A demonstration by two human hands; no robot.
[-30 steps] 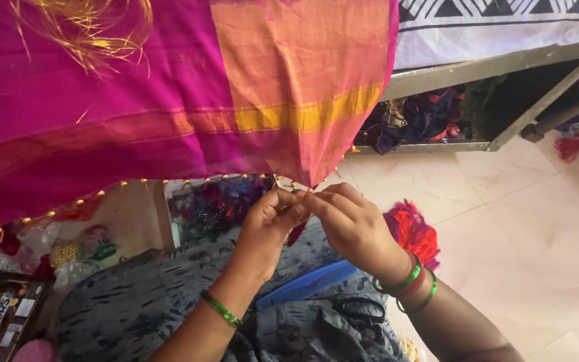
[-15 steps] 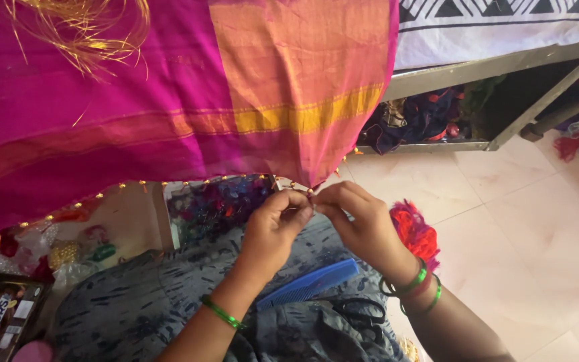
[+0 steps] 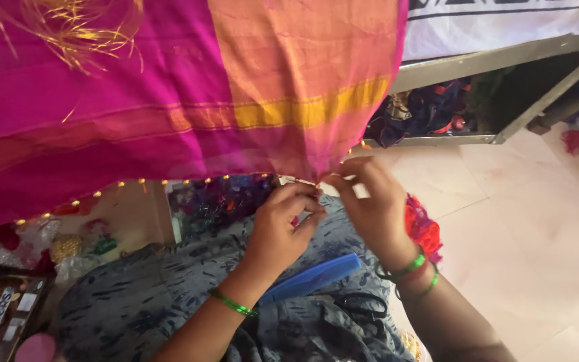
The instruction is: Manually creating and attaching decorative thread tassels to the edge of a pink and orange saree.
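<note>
Fingers (image 3: 306, 201) of the left hand (image 3: 279, 231) and right hand (image 3: 370, 208) pinch closed on the lower hem of the draped magenta-and-orange silk cloth (image 3: 169, 100), where small gold beads (image 3: 122, 184) already trim the stretch to the left, while the hem rightward looks mostly bare.

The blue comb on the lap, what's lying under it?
The blue comb rests on grey patterned cloth over the lap. Black scissors lie just beside it. The left hand covers its upper end.

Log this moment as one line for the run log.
left hand: pinching bead-trimmed edge of magenta and orange cloth | right hand: pinching same edge | blue plastic comb: on lap
</note>
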